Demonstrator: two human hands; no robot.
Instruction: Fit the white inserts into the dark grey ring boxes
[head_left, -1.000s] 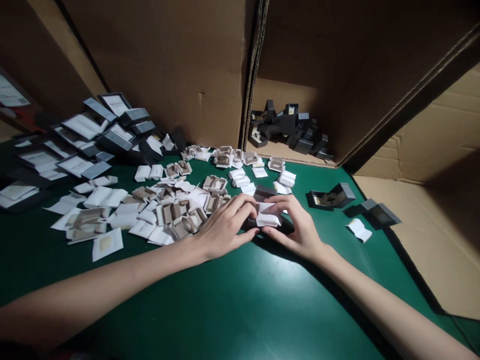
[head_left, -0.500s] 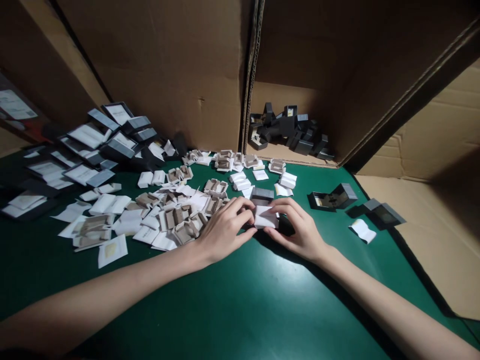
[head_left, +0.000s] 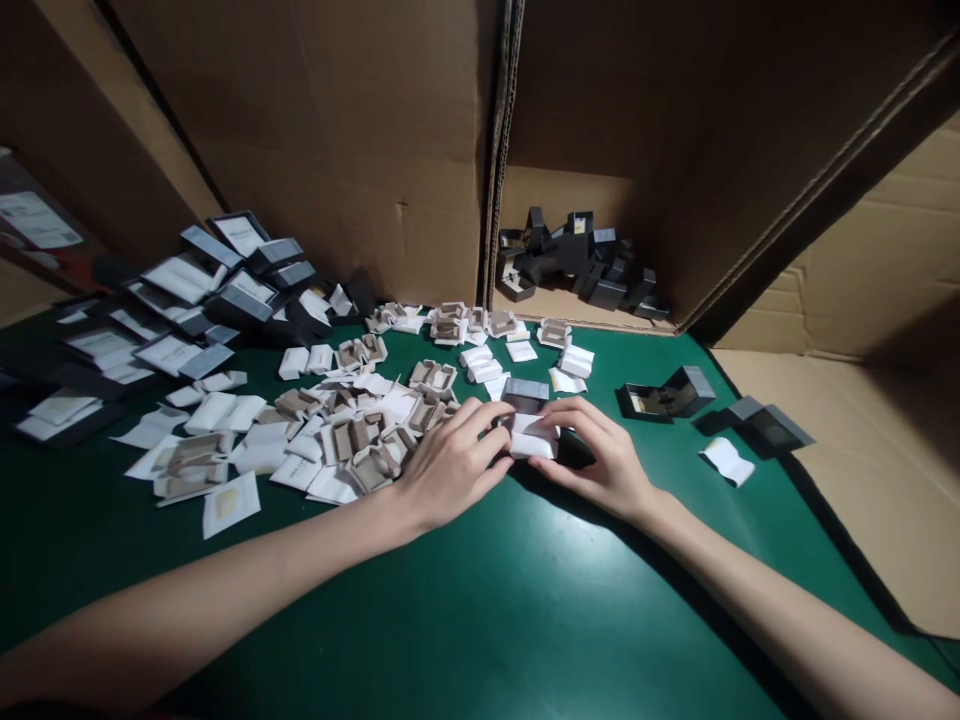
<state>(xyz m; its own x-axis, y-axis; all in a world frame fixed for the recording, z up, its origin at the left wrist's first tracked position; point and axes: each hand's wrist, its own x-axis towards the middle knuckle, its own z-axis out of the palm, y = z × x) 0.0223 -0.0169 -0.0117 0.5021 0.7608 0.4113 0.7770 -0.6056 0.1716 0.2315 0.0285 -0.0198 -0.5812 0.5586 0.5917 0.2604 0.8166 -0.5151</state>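
In the middle of the table, a white folded card insert [head_left: 534, 438] sits between my two hands. Its left end is gripped by my left hand [head_left: 456, 458], fingers curled with the thumb low at the front. My right hand [head_left: 598, 455] pinches the right end between thumb and fingers. Just behind the insert stands the raised grey-black lid of a small box [head_left: 525, 393]; whether the insert sits inside that box is hidden by my fingers. Loose white and grey folded inserts [head_left: 360, 437] lie in a heap close to my left hand.
Black boxes with white papers [head_left: 180, 280] are piled at the left. More black boxes [head_left: 577, 255] fill a cardboard carton [head_left: 592, 190] at the back. Two opened boxes, one a black box [head_left: 667, 395], and a white insert [head_left: 727, 461] lie right on the green table [head_left: 480, 610].
Both hands keep hold of the insert, with only slight finger movement. The view has shifted a little, so the things at the left appear slightly further right.
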